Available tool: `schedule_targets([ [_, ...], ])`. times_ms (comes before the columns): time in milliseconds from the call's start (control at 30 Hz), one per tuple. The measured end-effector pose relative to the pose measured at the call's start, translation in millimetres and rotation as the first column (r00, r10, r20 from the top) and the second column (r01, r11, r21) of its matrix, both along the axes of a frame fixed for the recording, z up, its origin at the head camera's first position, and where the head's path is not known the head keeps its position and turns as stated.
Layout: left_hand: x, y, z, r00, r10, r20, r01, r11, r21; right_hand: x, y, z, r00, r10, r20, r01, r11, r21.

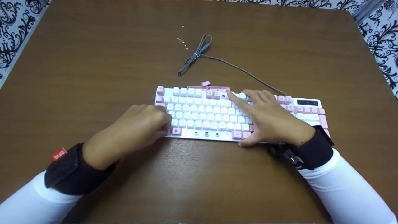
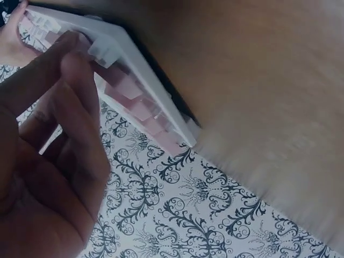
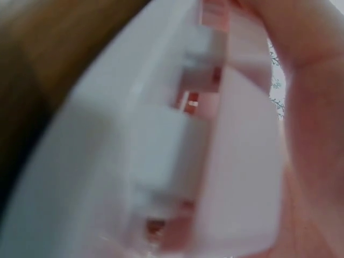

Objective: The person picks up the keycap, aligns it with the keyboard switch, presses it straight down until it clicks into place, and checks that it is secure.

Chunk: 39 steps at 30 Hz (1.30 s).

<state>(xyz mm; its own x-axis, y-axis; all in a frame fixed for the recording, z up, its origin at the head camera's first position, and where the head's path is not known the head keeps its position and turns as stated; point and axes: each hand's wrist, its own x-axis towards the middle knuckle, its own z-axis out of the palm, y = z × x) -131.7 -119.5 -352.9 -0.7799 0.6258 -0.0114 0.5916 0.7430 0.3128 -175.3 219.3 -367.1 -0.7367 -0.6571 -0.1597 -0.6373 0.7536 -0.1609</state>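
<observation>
A white and pink keyboard (image 1: 202, 109) lies on the wooden table. Bare sockets show in its bottom row, and a dark bare spot shows in the top row beside my right index finger. My left hand (image 1: 140, 124) is at the keyboard's left front corner, fingers curled. In the left wrist view, its thumb and forefinger pinch what looks like a pink keycap (image 2: 83, 42), next to a pale key (image 2: 105, 51); the fingers partly cover it. My right hand (image 1: 267, 118) rests spread over the right part of the keys, with the thumb at the near edge.
A loose pink keycap (image 1: 205, 83) sits at the keyboard's far edge, by a pink strip. Behind it lies a bundled grey cable (image 1: 199, 53), joined to the keyboard. Small pale bits (image 1: 182, 41) are scattered beside the bundle. A dark display (image 1: 307, 103) is at the keyboard's upper right.
</observation>
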Motion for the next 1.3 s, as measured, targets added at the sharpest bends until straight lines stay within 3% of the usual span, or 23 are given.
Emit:
schedule_targets([
  [400, 4.7, 2, -5.1, 0.999, 0.048, -0.013, -0.048, 0.999, 0.009, 0.2, 2, -1.5, 1.000, -0.012, -0.005, 0.012, 1.000, 0.010],
  [733, 1.7, -1, -1.6, 0.998, 0.025, -0.053, -0.025, 1.000, 0.012, -1.3, 2, -0.6, 0.999, 0.028, -0.029, -0.029, 0.999, -0.022],
  [900, 0.8, -3, 0.0, 0.999, -0.002, -0.034, 0.002, 1.000, -0.006, -0.4, 1, -1.6, 1.000, 0.005, 0.007, -0.005, 1.000, 0.002],
  [1300, 2.9, -3, 5.1, 0.997, 0.004, -0.072, -0.007, 0.999, -0.033, -0.9, 1, 0.3, 1.000, -0.022, 0.013, 0.022, 0.999, 0.028],
])
